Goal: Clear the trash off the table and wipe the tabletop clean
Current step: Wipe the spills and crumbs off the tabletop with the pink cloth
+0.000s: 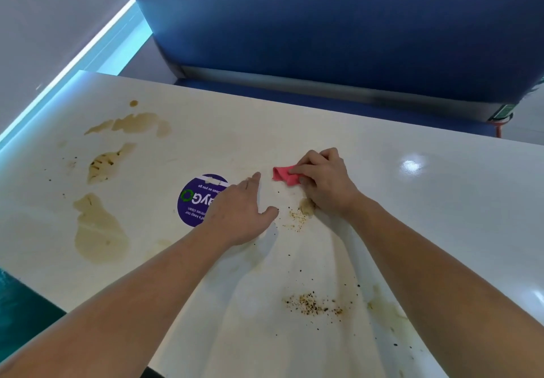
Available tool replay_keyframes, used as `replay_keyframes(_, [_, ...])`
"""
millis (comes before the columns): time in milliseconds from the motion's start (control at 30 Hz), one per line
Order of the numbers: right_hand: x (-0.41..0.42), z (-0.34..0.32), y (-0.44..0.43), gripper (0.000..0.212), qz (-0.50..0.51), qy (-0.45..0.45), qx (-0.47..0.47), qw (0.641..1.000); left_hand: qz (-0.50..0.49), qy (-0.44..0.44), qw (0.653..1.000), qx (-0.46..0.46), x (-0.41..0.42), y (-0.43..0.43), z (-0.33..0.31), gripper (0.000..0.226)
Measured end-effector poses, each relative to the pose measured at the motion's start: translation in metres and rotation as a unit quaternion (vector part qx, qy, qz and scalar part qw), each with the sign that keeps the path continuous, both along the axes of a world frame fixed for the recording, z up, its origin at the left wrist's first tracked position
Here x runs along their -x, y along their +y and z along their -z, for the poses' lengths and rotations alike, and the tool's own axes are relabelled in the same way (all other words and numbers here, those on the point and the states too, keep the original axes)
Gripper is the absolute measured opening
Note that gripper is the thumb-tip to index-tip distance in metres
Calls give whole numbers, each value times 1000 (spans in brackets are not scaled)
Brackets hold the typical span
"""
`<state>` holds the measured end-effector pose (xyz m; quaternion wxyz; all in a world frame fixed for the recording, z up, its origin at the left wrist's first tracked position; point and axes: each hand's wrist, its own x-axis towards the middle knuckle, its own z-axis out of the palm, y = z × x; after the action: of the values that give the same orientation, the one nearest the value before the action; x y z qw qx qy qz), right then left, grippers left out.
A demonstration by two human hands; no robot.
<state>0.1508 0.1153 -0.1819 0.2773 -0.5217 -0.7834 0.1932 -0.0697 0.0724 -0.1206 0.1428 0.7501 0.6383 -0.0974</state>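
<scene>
A: Entry, nearest first. A peppery crumb scatter lies on the desk, nearer the viewer than the purple sticker and to its right. A pale wet smear lies further right.

B: Grips?

A: The left grip is flat, palm down, fingers straight. It covers the sticker's right edge and holds nothing. The right grip, right of the sticker, has its fingers curled round a bunched pink cloth and presses it to the desk. A small crumb patch with a tan blob sits between the two grips, close against the right one.

B: Further out?

A: Left of the sticker there are three tan spills: a large one slightly nearer, a speckled one level with it, and a long one beyond it. A blue bench seat stands past the desk's far edge.

B: Assessment?

A: The step is wiping, and I judge it early, since most of the soiling looks untouched.
- Spread the cloth flatter for more contact.
- Draw strokes toward one spot so the crumbs gather rather than scatter.
- Take the dry crumbs before the wet spills, or the grit will smear.
- Turn to a clean face of the cloth between spills.
- Keep the left grip as a brace, but lift it when the cloth passes over the sticker.
</scene>
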Motion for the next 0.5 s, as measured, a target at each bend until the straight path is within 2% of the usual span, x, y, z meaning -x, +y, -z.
replay_keyframes(100, [-19,7,-18,26,-5,9,-25,1000,-1,-7,1000,-1,1,0,1,91])
replay_keyframes(333, [-28,15,-6,28,122,24,-38,992,14,-3,1000,-14,0,3,3,89])
replay_keyframes(400, [-18,15,-9,28,113,25,-30,993,19,5,1000,-18,0,2,5,89])
replay_keyframes(500, [-15,17,-33,28,49,34,-33,998,16,6,1000,-17,-1,-2,5,86])
